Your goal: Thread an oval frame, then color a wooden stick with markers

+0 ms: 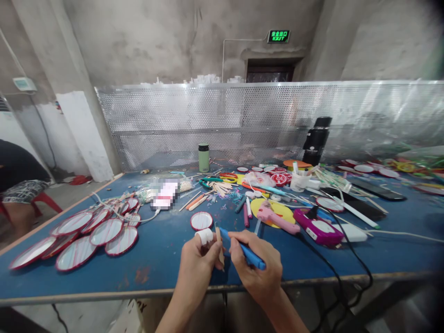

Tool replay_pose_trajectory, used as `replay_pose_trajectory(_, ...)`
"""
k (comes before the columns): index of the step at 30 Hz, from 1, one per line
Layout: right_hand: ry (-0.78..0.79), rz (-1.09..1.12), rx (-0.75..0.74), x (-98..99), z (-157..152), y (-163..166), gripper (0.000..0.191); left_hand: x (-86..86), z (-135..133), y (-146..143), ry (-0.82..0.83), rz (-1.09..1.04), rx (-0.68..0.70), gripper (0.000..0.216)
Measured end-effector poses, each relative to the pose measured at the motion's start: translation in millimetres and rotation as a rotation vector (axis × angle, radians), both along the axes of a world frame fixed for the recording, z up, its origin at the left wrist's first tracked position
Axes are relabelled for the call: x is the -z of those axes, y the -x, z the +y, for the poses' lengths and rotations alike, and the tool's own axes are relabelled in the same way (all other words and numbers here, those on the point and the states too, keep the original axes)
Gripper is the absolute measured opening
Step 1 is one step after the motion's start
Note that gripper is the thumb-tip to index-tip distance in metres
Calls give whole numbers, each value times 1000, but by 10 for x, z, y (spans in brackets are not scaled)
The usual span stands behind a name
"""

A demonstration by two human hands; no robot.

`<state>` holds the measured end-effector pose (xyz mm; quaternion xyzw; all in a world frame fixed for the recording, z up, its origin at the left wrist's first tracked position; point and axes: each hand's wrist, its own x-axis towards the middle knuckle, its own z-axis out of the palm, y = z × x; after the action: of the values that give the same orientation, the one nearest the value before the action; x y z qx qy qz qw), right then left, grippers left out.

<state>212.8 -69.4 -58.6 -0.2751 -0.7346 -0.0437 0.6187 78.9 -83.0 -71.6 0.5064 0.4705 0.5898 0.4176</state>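
My left hand (198,263) is closed on a flat wooden stick (219,243), held upright near the table's front edge. A white wrapping (205,236) covers one of its fingers; whether it is tape or cloth I cannot tell. My right hand (259,263) grips a blue pen (252,255), slanted with its front end close beside the stick. Whether pen and stick touch is too blurred to tell. Just beyond my hands a small round red-rimmed disc (201,220) lies flat.
Several red-rimmed round discs (107,231) pile at the left, by a phone (165,194) on a cable. A pink glue gun (277,218) rests on a yellow disc. Right of it sits a purple box (318,226). A green bottle (204,158) stands behind; a person (21,185) sits far left.
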Motion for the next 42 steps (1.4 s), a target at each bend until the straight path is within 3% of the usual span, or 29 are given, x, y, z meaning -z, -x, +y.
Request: replay_pose_trajectory(42,-28,5,-3,18,1,9,11,9,2,0,-17,28,3,21)
